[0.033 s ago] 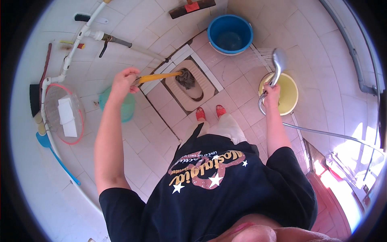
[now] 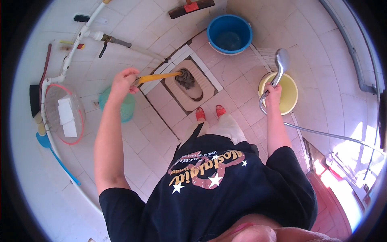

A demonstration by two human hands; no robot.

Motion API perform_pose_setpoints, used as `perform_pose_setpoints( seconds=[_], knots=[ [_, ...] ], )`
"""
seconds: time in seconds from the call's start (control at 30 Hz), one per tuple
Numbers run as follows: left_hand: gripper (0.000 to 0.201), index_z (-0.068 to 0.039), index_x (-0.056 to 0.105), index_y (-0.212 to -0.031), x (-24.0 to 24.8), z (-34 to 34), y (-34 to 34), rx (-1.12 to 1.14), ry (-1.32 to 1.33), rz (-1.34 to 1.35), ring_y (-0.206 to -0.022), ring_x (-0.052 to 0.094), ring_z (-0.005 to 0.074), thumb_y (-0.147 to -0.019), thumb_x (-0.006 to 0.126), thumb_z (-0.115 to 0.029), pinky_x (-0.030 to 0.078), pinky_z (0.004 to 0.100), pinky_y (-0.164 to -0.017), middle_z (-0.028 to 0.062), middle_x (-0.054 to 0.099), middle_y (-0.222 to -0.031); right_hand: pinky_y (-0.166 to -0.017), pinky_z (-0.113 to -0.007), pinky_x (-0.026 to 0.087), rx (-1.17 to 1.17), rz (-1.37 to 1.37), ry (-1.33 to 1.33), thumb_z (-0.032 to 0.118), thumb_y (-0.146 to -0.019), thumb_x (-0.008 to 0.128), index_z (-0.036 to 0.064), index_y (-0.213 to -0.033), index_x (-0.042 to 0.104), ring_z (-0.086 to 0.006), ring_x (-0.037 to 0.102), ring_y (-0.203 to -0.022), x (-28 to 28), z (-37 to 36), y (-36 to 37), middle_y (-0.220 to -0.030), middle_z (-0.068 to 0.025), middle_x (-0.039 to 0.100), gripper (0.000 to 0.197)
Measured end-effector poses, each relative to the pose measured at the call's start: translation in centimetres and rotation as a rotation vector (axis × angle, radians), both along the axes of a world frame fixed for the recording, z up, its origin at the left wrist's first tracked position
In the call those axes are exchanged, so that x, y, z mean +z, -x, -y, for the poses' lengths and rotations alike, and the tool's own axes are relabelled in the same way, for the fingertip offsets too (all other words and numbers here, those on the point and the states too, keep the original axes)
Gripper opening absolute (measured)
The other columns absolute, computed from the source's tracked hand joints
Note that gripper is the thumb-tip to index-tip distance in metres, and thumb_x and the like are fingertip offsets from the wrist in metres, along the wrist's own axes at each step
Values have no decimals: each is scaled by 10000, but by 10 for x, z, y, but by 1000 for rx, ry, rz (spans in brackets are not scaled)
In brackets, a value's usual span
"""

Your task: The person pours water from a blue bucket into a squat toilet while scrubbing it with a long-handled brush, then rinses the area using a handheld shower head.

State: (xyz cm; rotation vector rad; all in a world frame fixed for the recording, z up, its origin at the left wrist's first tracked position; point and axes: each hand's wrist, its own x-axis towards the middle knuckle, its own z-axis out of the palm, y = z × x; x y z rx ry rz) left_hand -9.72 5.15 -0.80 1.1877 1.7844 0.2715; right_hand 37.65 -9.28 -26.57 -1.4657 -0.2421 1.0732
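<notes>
My left hand (image 2: 128, 80) is closed around the end of a mop's yellow handle (image 2: 159, 76). The grey mop head (image 2: 185, 79) rests in the far part of a squat toilet (image 2: 196, 92) set in the floor. In my right hand (image 2: 273, 91) is a silver handheld shower head (image 2: 283, 60), gripped by its handle. Fine water streams come off its left side, toward the wall's foot. A metal hose (image 2: 322, 134) runs from it to the right. Just beneath that hand stands a yellow bucket (image 2: 289, 99), partly hidden by the hand and shower head.
A blue bucket (image 2: 229, 35) stands at the far wall, near a hanging squeegee-like broom (image 2: 192, 9). On the left wall are white pipes (image 2: 80, 44), a pink-rimmed clear basket (image 2: 83, 121), a green basket (image 2: 127, 108) and a blue scoop (image 2: 50, 146). Red sandals (image 2: 200, 113) are on my feet.
The shower head has turned slightly and shifted a little to the right, its face more visible side-on. My left hand and the mop stay in place.
</notes>
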Motion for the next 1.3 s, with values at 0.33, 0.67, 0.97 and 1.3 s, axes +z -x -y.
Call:
perform_pose_setpoints(
  seconds=[0.33,0.67,0.97,1.3],
  knots=[
    [216,-80,582,-928,-1,16,-10,51,-15,-11,-473,523,104,-773,464,-173,429,230,-461,12,536,-725,-507,-236,374,148,-248,123,-28,-633,611,41,-942,417,-124,486,-615,-41,29,49,-784,-63,531,371],
    [212,-45,579,-938,-8,42,-4,72,-23,6,-541,551,118,-785,463,-135,451,230,-516,42,555,-778,-642,-241,406,593,284,332,-6,-601,620,11,-1023,434,-120,495,-708,-103,31,108,-794,-32,507,462],
    [212,-31,581,-926,-6,55,1,117,-21,-11,-571,567,124,-777,447,-102,453,229,-524,52,566,-807,-668,-288,437,705,587,293,81,-600,629,53,-995,477,-182,537,-711,-109,1,113,-754,-80,530,424],
    [220,-35,585,-926,-6,45,1,94,-44,-12,-563,555,113,-770,449,-112,446,220,-528,46,567,-797,-723,-333,448,752,581,351,91,-616,601,62,-966,501,-271,574,-795,-104,-4,115,-837,-144,580,366]
  ],
)
